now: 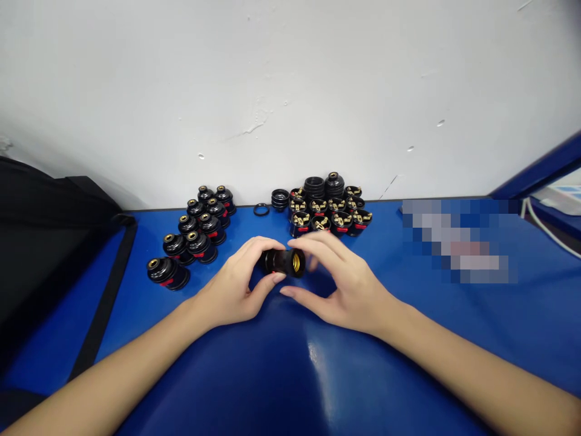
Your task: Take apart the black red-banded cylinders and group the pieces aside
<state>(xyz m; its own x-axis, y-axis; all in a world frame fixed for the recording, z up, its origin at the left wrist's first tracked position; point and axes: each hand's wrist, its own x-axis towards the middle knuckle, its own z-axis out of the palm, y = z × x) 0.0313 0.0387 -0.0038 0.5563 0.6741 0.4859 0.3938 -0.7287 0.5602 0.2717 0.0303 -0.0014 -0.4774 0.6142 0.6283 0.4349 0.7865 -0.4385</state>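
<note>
Held sideways above the blue tabletop is a black lamp socket (285, 262), its open end with brass screw thread facing right. My left hand (247, 278) is closed around its left part, thumb below and fingers over the top. Close to the socket's open end, my right hand (349, 281) is curved with thumb and fingers spread apart. Its index fingertip is by the socket's upper rim; whether it touches I cannot tell. The right hand's other fingers are partly hidden and blurred.
Several capped lamp sockets (200, 247) stand in rows at left. At back right are several open socket bodies (341, 221) with brass contacts, beside ribbed black caps (314, 187). A black ring (261, 209) lies near the white wall (281, 91). A black bag (49, 230) is at far left.
</note>
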